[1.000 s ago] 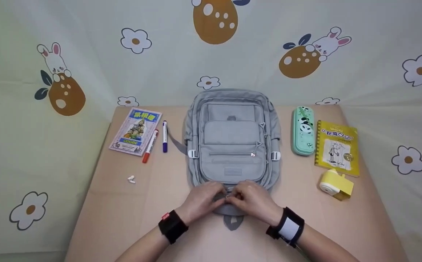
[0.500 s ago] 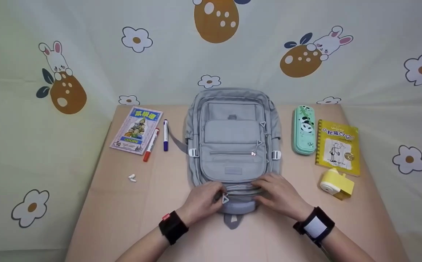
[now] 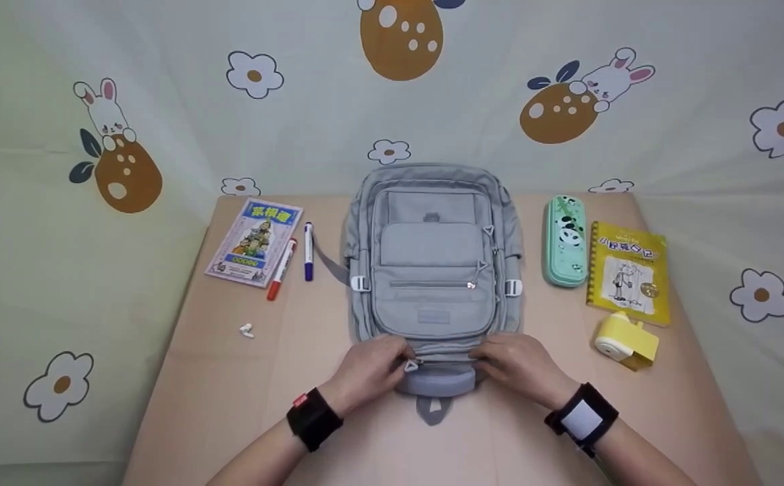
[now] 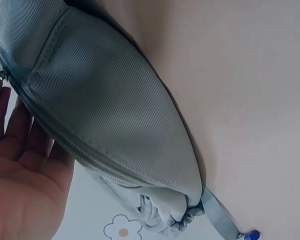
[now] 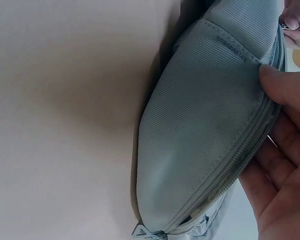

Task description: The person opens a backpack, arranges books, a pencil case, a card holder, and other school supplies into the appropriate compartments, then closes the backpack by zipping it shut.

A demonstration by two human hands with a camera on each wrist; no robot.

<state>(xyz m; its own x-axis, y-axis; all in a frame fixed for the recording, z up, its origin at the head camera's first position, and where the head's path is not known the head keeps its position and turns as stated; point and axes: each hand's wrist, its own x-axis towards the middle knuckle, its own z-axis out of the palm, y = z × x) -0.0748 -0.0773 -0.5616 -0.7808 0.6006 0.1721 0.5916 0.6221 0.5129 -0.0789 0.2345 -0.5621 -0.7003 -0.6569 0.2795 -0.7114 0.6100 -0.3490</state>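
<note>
A grey backpack [image 3: 432, 243] lies front up on the table, its top end toward me. Near that end my left hand [image 3: 375, 368] pinches a zipper pull [image 3: 412, 365] with a triangular tab; the right wrist view shows these fingers [image 5: 294, 17] at the slider. My right hand [image 3: 520, 361] grips the bag's edge beside the zipper, thumb [image 5: 277, 85] on the fabric and the other fingers behind the edge. The zipper teeth [image 5: 225, 167] stand parted under the right hand. Another zipper pull [image 5: 142, 231] hangs low in that view.
Left of the bag lie a comic booklet [image 3: 254, 241], a red marker [image 3: 282, 270], a blue marker [image 3: 308, 251] and small white earbuds [image 3: 247, 331]. To its right are a green panda pencil case [image 3: 565, 241], a yellow notebook [image 3: 628, 273] and a yellow pencil sharpener [image 3: 626, 341].
My right hand has moved right, away from the left hand, and now grips the bag's edge. The left hand has shifted slightly left with the zipper pull.
</note>
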